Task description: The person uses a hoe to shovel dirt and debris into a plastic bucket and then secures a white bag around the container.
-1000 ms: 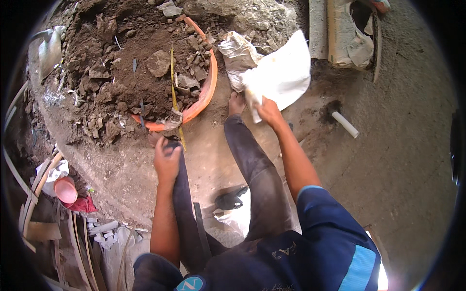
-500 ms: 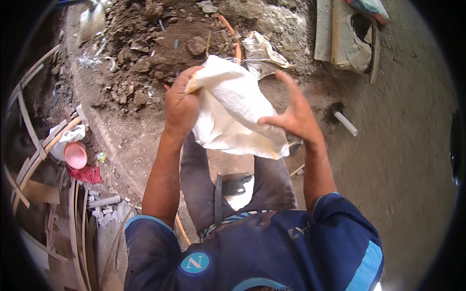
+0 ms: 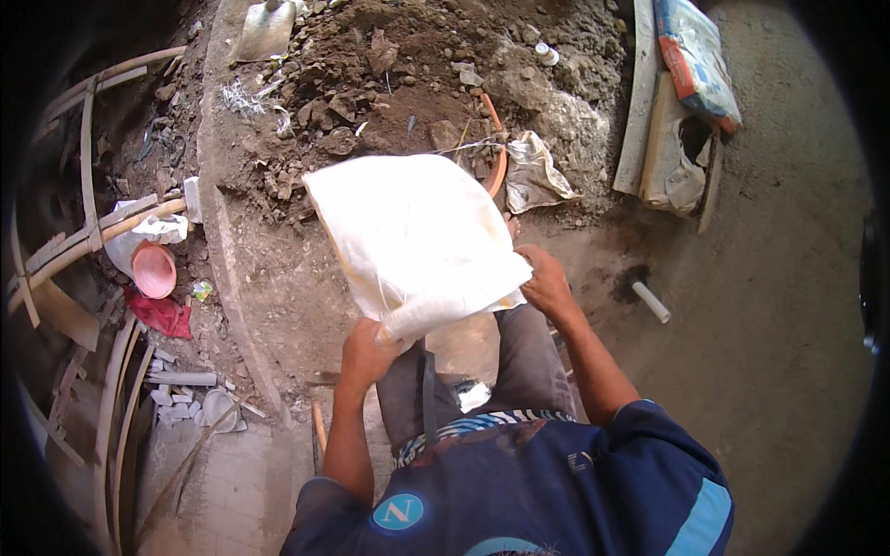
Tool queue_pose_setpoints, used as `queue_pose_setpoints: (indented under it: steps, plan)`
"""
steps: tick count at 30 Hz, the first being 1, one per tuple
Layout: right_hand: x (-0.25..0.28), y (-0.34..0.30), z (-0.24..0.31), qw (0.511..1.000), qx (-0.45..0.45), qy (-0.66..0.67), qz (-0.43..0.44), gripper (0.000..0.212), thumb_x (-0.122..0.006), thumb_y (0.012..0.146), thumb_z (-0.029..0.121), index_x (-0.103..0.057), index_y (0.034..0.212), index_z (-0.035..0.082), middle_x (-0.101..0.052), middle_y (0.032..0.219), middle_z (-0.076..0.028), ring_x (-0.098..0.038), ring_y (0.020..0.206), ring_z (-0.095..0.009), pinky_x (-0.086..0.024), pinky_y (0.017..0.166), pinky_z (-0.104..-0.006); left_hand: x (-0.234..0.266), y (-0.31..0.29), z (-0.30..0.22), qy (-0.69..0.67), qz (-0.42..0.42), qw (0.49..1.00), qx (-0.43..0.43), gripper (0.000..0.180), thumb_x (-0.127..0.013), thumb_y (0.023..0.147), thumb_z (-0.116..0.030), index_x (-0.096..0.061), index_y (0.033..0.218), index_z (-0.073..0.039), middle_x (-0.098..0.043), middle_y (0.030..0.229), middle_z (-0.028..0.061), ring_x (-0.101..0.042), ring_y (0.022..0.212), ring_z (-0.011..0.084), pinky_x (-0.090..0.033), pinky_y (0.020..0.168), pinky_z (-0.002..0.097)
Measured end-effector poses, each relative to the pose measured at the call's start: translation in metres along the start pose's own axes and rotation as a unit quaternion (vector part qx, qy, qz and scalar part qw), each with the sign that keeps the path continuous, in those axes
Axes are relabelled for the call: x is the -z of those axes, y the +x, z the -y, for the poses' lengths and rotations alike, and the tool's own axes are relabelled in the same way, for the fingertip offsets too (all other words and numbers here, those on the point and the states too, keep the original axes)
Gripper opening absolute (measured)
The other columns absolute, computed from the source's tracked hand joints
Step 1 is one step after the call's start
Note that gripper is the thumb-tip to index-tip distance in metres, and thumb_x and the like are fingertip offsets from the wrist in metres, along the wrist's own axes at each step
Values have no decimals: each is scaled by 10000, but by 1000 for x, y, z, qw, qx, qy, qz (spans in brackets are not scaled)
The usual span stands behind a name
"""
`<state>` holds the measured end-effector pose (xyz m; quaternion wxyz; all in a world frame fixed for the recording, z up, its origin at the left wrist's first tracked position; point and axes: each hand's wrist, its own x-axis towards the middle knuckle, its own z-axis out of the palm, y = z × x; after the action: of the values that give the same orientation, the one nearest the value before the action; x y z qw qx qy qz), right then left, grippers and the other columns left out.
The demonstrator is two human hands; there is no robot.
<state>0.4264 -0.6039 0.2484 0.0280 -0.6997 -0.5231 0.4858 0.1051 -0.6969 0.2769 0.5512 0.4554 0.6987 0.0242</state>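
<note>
A white woven sack (image 3: pixel 417 236) is spread out in front of me above the dirt floor, its near edge toward my body. My left hand (image 3: pixel 367 356) is closed on the sack's near left corner. At the near right corner my right hand (image 3: pixel 545 280) grips the edge, its fingertips partly hidden by the cloth. The sack's far side hangs free over the foot of a rubble heap (image 3: pixel 315 111). Strong light washes out most of its surface.
Beyond the sack lie an orange pipe (image 3: pixel 498 171) and a crumpled dirty sack (image 3: pixel 538 176). A white pipe stub (image 3: pixel 652 302) stands at right, below a filled bag (image 3: pixel 697 65) and boards (image 3: pixel 640 102). At left are a pink bucket (image 3: pixel 154 271), a red cloth (image 3: pixel 159 313) and wooden strips (image 3: pixel 116 408).
The bunched sack has been opened out flat and lowered toward me. My right hand, open beside it before, now holds its edge. My left hand has come down to the near corner.
</note>
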Motion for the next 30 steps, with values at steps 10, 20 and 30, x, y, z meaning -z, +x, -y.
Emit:
queue_pose_setpoints:
  steps: [10, 20, 30]
  plan:
    - [-10, -17, -7, 961, 45, -254, 103, 289, -699, 708, 246, -678, 956, 99, -626, 994, -154, -593, 953, -359, -479, 807, -452, 32, -10, 21, -336, -18, 942, -2, 354, -700, 735, -35, -575, 1064, -2, -664, 918, 90, -633, 859, 164, -493, 778, 304]
    - [33, 129, 82, 959, -39, 7, 279, 238, -505, 839, 97, -616, 1034, 17, -661, 861, -187, -661, 714, -262, -518, 592, -393, 51, 22, -12, -13, -66, 993, 95, 359, -666, 768, -194, -636, 1073, -8, -683, 933, 201, -668, 871, 265, -512, 778, 363]
    - [113, 265, 282, 940, 339, -32, 26, 287, -693, 792, 163, -648, 1043, 31, -668, 941, -143, -656, 875, -243, -538, 745, -362, 224, 186, -104, -49, -514, 846, -132, 430, -551, 921, -392, -627, 1100, -8, -679, 992, 201, -652, 967, 302, -485, 801, 369]
